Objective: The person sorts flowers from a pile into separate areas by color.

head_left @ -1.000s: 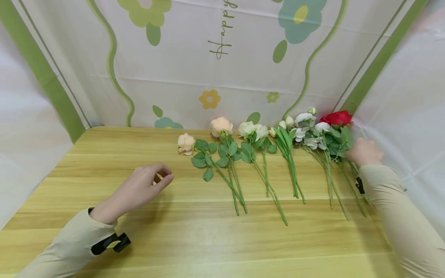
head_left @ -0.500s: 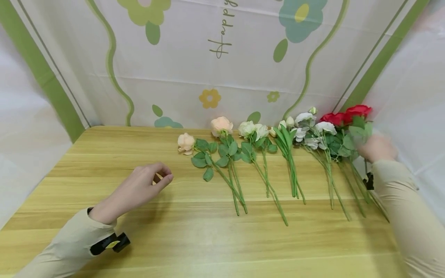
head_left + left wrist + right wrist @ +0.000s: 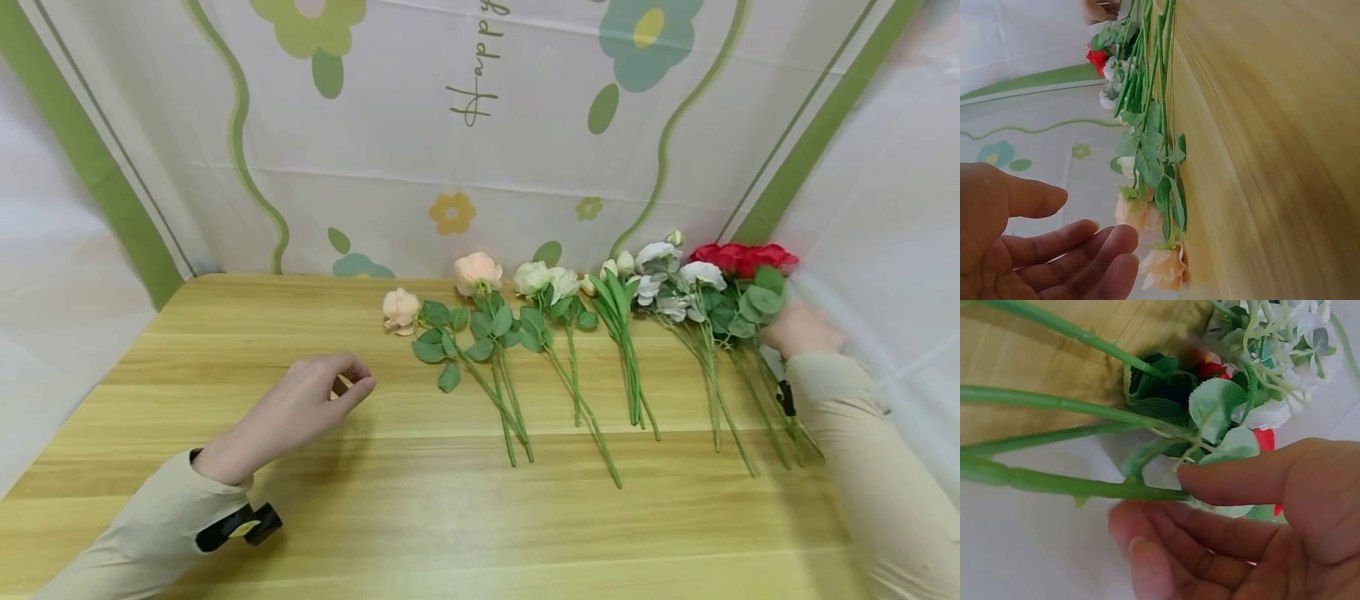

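At the right of the head view, my right hand [image 3: 806, 329] is beside the red roses [image 3: 742, 259]. In the right wrist view its thumb and fingers pinch a thick green stem [image 3: 1072, 485] just below the leaves [image 3: 1235, 447]; the red petals behind are mostly hidden. My left hand [image 3: 296, 408] is over the left of the table, fingers loosely bent, holding nothing. The left wrist view puts its fingertips near a peach rose [image 3: 1163, 267]. White flowers with grey-green leaves [image 3: 671, 283] lie next to the red roses.
Two peach roses [image 3: 477, 273] with leafy stems lie mid-table, then cream roses [image 3: 532, 278] and a bunch of white tulips [image 3: 618, 308]. The wooden table [image 3: 450, 533] meets a printed cloth backdrop [image 3: 390, 125]. A white cloth [image 3: 900, 275] hangs at the right.
My right hand brought a second red rose out to the right of the first, then lowered it beside it, shifting slightly back left. The left hand has stayed in place.
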Motion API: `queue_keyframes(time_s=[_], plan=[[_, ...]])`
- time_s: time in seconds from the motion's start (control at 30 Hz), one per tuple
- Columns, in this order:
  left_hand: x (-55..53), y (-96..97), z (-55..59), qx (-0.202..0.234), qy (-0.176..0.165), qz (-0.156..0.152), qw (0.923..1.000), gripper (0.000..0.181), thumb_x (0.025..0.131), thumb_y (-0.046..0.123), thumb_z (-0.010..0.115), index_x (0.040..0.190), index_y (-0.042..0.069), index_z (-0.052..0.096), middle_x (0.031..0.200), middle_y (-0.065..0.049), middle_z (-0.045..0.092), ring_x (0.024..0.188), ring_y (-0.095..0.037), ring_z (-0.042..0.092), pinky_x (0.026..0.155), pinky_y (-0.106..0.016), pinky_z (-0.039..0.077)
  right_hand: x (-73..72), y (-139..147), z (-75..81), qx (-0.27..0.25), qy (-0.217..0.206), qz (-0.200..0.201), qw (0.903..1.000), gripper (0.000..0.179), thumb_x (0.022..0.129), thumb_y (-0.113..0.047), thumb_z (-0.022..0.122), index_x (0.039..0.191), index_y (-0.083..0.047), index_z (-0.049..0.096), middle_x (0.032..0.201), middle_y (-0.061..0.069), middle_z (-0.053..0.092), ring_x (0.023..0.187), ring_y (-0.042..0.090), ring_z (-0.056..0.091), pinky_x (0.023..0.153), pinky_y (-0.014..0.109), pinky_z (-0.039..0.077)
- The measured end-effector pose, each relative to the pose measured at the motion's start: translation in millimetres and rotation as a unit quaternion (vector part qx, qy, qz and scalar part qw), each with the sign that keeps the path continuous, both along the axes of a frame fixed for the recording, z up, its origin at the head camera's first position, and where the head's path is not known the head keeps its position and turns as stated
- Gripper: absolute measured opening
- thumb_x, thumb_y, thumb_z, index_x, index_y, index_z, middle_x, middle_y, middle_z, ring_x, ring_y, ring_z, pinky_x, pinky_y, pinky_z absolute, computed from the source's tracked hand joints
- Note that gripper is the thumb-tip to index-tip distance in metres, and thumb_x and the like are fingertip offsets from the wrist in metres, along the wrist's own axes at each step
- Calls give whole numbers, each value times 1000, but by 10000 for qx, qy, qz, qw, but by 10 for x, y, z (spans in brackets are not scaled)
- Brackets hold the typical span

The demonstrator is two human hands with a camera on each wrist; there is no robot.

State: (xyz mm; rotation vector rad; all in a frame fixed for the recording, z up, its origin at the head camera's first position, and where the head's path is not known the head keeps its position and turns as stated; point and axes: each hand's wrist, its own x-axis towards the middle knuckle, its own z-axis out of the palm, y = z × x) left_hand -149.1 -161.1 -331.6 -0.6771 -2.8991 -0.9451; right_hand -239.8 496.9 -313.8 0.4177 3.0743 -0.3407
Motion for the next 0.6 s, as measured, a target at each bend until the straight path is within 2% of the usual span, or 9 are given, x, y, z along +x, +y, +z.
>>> queue_keyframes(time_s=[0.07,0.17,0.27,0.37,0.5,0.57,0.6], plan=[[1,-4,1,9,0,14,10000,19,101,26,59,104,9,68,94,3,68,84,-14,64,67,-35,53,14,-35,8,103,70,14,9999,64,85,-26,63,125,18,37,108,45,45,98,65,44,73,79,36],[-1,-11,-3,30,45,32,10000,17,101,24,59,103,9,68,94,3,68,83,-14,64,67,-35,54,56,-102,36,262,168,11,9995,57,81,-20,65,116,19,42,98,43,49,88,59,50,64,71,42],[-3,-18,-11,76,115,31,9999,15,101,21,60,103,8,68,94,2,68,84,-15,64,67,-35,54,107,-198,63,398,276,60,9988,41,82,-18,62,100,17,49,85,35,53,75,49,53,60,64,43],[-5,-27,-18,104,147,37,9998,15,100,21,60,103,8,68,94,2,68,85,-17,65,68,-36,54,178,-360,75,471,451,117,9978,25,86,-18,55,79,5,53,72,24,51,67,41,51,58,63,42],[-14,-43,-27,96,245,102,9996,15,101,20,60,104,8,68,94,2,68,87,-18,65,71,-39,54,289,-661,50,366,1182,428,9914,36,92,-20,47,58,-11,42,56,8,39,54,28,40,45,47,38],[-21,-54,-34,111,328,167,9993,15,101,19,60,105,7,67,95,1,68,88,-18,64,72,-40,54,343,-833,31,236,1652,682,9836,41,94,-20,47,54,-12,41,50,4,35,49,23,36,43,38,31],[-22,-61,-36,123,367,200,9991,15,101,19,59,106,6,67,96,0,67,89,-19,64,73,-41,53,372,-918,24,216,1874,814,9787,42,95,-20,49,55,-9,46,51,5,40,49,23,39,42,38,32]])
